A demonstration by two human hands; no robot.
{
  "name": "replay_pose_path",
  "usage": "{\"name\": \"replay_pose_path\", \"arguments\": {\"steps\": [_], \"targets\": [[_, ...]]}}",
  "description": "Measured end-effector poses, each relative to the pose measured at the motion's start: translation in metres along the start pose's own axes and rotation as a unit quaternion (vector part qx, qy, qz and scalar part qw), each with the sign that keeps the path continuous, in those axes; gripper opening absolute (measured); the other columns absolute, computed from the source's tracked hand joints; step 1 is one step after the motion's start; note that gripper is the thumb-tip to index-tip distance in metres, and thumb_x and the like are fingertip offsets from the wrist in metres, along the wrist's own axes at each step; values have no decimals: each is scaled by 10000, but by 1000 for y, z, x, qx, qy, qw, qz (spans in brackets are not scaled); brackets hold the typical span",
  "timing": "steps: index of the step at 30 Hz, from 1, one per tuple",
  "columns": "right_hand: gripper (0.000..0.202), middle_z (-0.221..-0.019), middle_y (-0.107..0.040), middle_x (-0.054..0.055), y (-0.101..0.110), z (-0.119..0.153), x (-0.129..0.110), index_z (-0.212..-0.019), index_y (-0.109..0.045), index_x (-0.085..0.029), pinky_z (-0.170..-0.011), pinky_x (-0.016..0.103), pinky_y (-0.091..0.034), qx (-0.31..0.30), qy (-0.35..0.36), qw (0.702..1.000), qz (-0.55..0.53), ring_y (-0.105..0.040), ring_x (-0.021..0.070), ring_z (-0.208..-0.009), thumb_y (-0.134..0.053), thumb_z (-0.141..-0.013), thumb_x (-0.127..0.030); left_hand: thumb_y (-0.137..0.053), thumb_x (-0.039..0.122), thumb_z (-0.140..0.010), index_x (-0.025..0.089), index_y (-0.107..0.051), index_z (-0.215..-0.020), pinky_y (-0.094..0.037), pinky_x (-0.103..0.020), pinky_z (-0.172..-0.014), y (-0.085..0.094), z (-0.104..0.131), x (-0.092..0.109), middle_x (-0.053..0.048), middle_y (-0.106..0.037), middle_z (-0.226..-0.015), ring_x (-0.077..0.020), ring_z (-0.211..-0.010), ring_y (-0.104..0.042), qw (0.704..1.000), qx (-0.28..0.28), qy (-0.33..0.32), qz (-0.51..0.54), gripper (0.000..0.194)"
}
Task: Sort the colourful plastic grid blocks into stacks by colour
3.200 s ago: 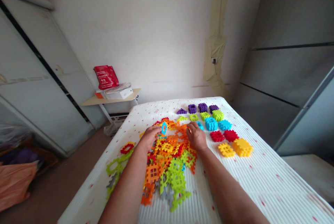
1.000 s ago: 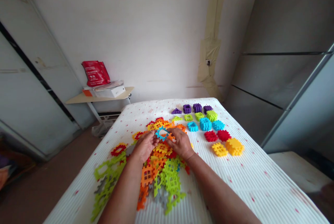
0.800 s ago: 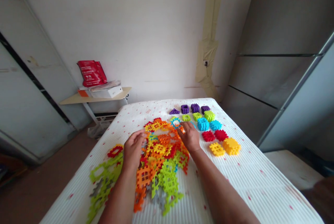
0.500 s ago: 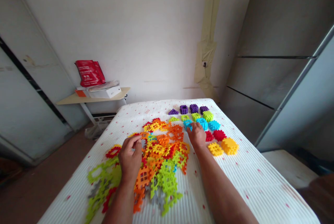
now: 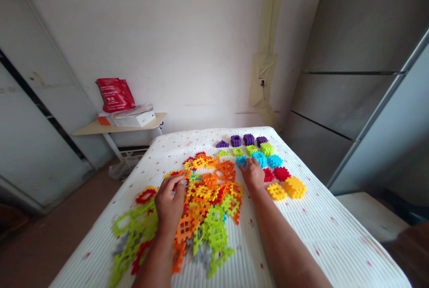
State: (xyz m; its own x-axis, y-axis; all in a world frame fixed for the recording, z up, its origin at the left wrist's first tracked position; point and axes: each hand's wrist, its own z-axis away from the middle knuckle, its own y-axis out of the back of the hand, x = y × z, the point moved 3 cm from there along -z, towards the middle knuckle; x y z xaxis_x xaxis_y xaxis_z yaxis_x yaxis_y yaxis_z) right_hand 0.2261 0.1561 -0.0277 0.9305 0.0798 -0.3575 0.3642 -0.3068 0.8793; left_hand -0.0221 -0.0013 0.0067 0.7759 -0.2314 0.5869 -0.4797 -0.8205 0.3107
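Observation:
Loose orange, yellow, red, green and grey toothed plastic pieces lie in a wide heap on the white quilted cover. Above the heap's left part is my left hand, its fingers curled with a gap to the thumb and nothing seen between them. My right hand reaches to a light blue piece, fingertips at its right edge. Beside it stand blue stacks, red stacks and yellow stacks. Behind are green pieces and purple stacks.
A small side table at the back left holds a white box and a red bag. A grey cabinet stands at the right. The wall rises behind the covered table.
My left hand has shifted slightly to the right over the heap. The right hand stays almost in place by the light blue piece.

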Motion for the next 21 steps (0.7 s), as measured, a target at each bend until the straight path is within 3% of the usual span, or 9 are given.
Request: {"name": "replay_pose_path", "arguments": {"steps": [16,21], "targets": [[242,-1047,-598,85,4,3,-2,-1000,-619,-191,-555,233,-383,37,23,999,-11,-601,160,-809,-510,-841,-338,-510,245,-799,188,-661,-848,-477,-277,-720,-1,-1,2,-39,-658,-843,-160,-784,-607,1000,-9,12,-4,168],[221,-1045,-598,72,10,8,-12,-975,-635,-190,-557,222,-366,86,87,991,-46,-578,149,-815,-469,-861,-280,-487,243,-791,188,-668,-830,-485,-282,-715,2,-4,0,-37,-657,-822,-160,-754,-608,998,-7,46,-34,193]]}}
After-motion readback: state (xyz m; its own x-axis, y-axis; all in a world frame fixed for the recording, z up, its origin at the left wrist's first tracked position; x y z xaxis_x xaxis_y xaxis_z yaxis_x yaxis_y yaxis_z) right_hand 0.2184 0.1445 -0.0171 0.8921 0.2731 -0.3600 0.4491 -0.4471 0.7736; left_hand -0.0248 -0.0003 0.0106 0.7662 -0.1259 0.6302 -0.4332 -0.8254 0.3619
